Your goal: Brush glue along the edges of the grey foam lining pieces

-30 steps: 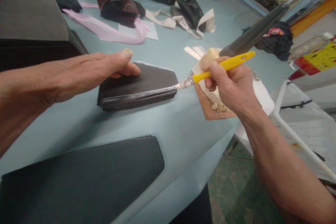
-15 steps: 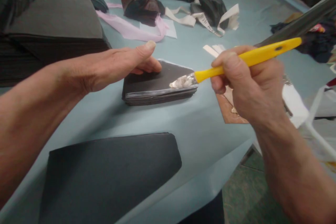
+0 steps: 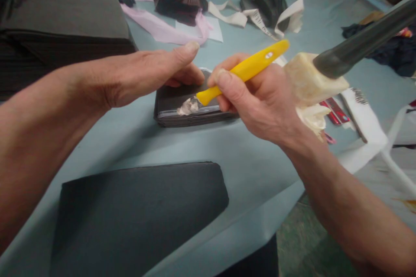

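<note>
My right hand [image 3: 260,95] is closed round the yellow handle of a brush [image 3: 243,69]. Pale paste coats the bristles, which touch the near edge of a small stack of black sheets [image 3: 175,95]. A whitish streak runs along that edge. My left hand [image 3: 169,69] lies across the far side of the stack, fingers stretched out and pressing on top, thumb raised. Closer to me, a larger black panel [image 3: 143,216] with a rounded corner lies flat on the pale blue-green tabletop [image 3: 256,169].
A tall stack of dark sheets [image 3: 74,8] stands at the back left. Pink strip [image 3: 156,26], white tape [image 3: 234,18] and dark scraps [image 3: 178,0] lie behind. At right are a cream block on a dark bar [image 3: 312,78], a red packet [image 3: 336,111] and a white-handled bristle brush [image 3: 364,117].
My right hand has moved the brush leftward along the stack's near edge, uncovering the cream block behind it. My left hand stays in place on the stack.
</note>
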Tool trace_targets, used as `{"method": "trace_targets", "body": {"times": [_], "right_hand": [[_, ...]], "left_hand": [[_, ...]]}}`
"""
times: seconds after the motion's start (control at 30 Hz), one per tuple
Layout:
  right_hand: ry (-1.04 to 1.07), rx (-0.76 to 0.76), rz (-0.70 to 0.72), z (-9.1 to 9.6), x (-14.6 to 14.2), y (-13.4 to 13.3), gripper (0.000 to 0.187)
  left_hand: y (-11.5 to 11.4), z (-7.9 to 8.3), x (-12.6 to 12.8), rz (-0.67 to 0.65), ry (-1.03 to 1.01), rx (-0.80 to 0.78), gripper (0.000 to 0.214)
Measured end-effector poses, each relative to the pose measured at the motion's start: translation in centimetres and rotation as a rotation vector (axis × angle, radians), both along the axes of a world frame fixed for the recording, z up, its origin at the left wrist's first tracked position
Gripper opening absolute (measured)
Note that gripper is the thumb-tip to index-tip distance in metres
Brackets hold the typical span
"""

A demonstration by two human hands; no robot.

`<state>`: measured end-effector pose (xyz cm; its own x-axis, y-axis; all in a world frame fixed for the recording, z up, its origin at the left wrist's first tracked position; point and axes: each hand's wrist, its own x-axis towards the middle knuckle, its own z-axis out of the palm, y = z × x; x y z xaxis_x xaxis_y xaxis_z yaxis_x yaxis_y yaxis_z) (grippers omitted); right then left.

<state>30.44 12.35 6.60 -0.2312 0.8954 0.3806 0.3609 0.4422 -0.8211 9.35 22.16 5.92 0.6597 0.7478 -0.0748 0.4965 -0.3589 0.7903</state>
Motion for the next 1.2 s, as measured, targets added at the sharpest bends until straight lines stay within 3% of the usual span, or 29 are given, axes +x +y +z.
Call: {"method": "trace_targets", "body": {"times": [0.1, 0.3, 0.47, 0.6, 0.77, 1.0, 1.2], "right_hand": [[-0.023, 0.021, -0.033, 0.2, 1.5, -0.3, 0.048], [-0.119, 0.048, -0.135, 0.5, 4.1, -1.0, 0.042], [-0.112, 0.069, -0.194, 0.8, 6.0, -1.7, 0.038], [0.06, 0.097, -0.326, 0.5, 7.6, -3.4, 0.032], [0.24, 0.059, -0.459, -1.3, 9.2, -6.6, 0.032], [0.395, -0.109, -0.505, -4.5, 10.1, -9.6, 0.041], [0.447, -0.156, -0.527, -6.1, 9.7, -10.6, 0.044]], "left_hand": [[0.2, -0.3, -0.3, 0.024, -0.033, -0.064, 0.082], [-0.1, 0.2, -0.2, 0.037, 0.004, -0.021, 0.078], [-0.1, 1.1, 0.2, -0.086, 0.122, 0.123, 0.069], [-0.5, 1.0, 0.5, -0.176, 0.273, 0.27, 0.075], [-1.3, 0.4, 1.2, -0.251, 0.37, 0.498, 0.071], [-0.9, 0.3, 1.3, -0.247, 0.383, 0.527, 0.069], [-1.0, 0.7, 1.3, -0.254, 0.403, 0.556, 0.08]]}}
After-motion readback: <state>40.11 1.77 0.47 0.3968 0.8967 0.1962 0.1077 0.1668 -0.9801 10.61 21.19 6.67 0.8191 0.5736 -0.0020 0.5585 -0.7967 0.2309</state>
